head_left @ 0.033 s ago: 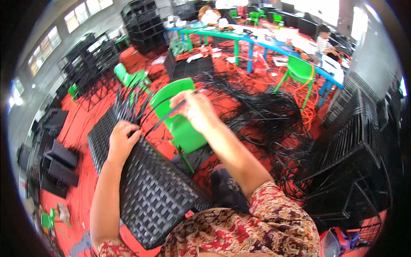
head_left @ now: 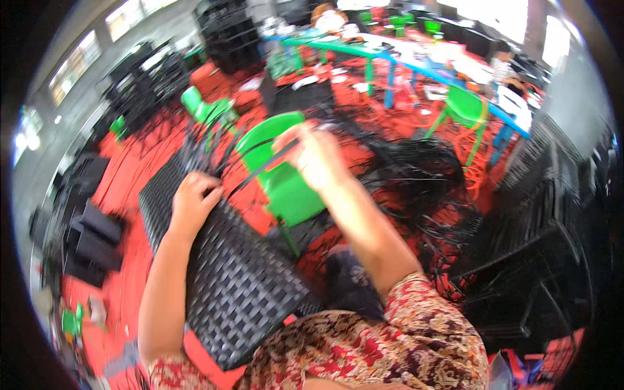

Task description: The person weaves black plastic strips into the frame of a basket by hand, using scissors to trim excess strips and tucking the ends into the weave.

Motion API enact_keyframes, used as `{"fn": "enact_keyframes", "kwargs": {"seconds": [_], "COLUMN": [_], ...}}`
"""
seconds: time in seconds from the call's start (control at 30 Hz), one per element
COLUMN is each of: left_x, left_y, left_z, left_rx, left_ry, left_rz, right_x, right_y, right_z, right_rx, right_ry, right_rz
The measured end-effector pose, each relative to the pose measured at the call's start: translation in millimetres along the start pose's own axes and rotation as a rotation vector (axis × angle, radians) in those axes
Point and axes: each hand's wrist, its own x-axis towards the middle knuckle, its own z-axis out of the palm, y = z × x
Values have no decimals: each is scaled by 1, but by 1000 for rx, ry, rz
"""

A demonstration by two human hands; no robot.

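Note:
A long black panel of woven flat strips (head_left: 244,286) lies slantwise before me, its near end close to my body. On its upper right edge rests my left hand (head_left: 195,200), fingers curled and thumb bent over that edge; the fingertips are partly hidden. My right hand (head_left: 311,153), smeared by motion, is raised to the right and pinches a flat black plastic strip (head_left: 259,170). This strip stretches from the panel edge by my left hand up to the right fingers. Loose strip ends (head_left: 198,140) fan out at the panel's far end.
A green chair (head_left: 296,198) stands just behind the strip. Tangled black strips (head_left: 416,166) cover the red floor (head_left: 120,195) to the right. Stacked black woven frames (head_left: 533,221) rise at far right. Farther back, people sit by long tables (head_left: 354,51).
The whole view has shifted slightly, with the scene lying a little to the right. My right hand still holds the strip, and my left stays at the panel edge.

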Motion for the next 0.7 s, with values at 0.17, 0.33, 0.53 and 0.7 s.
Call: {"fn": "enact_keyframes", "kwargs": {"seconds": [0.17,0.33,0.53,0.7], "left_x": [19,-7,-12,-6], "left_y": [-5,-7,-17,-15], "left_z": [-1,-10,-22,-24], "left_rx": [-164,-801,-914,-785], "left_ry": [-6,157,309,211], "left_rz": [-172,-664,-814,-683], "right_x": [5,7,2,-5], "right_y": [-86,-125,-148,-123], "right_z": [-12,-3,48,45], "right_rx": [180,-95,-259,-1062], "right_ry": [48,-72,-334,-279], "right_rz": [-420,-448,-339,-396]}}
